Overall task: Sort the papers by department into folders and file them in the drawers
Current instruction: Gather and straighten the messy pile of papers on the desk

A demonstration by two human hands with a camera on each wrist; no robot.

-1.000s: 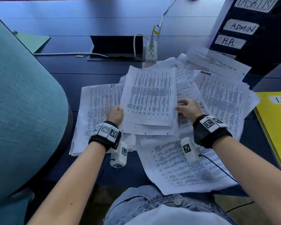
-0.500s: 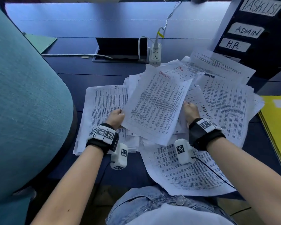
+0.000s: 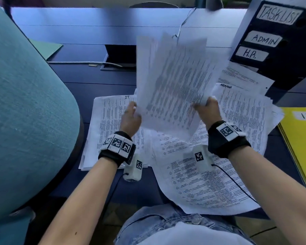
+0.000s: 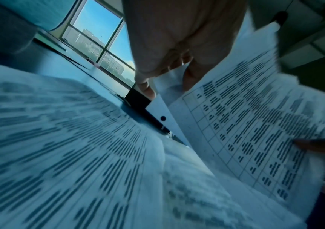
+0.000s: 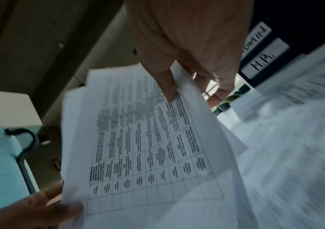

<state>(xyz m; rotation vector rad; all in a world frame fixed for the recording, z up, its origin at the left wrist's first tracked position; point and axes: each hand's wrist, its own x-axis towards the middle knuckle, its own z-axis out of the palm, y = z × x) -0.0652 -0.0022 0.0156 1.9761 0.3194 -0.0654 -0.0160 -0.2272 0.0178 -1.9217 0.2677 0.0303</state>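
Observation:
A sheaf of printed sheets (image 3: 171, 82) stands tilted in the air above the desk, blurred in the head view. My left hand (image 3: 133, 111) pinches its lower left edge, and my right hand (image 3: 204, 105) pinches its lower right corner. In the right wrist view my right thumb (image 5: 169, 88) lies on the printed table of the sheaf (image 5: 148, 147), with the fingers behind it. Below lie a stack marked IT (image 3: 109, 131), more sheets (image 3: 244, 117) to the right and a large sheet (image 3: 201, 190) at the desk's front edge. A yellow folder labelled IT (image 3: 300, 142) lies far right.
A dark drawer unit (image 3: 276, 64) with labels TASKLIST, ADMIN and H.R. stands at the back right, over some sheets. A teal chair back (image 3: 25, 106) fills the left side. A green folder (image 3: 48, 48) and a cable box (image 3: 120, 57) lie further back on the blue desk (image 3: 95, 29).
Both hands have lifted the sheaf off the pile, from lying flat to standing nearly upright in the air. The sheets beneath it are now uncovered.

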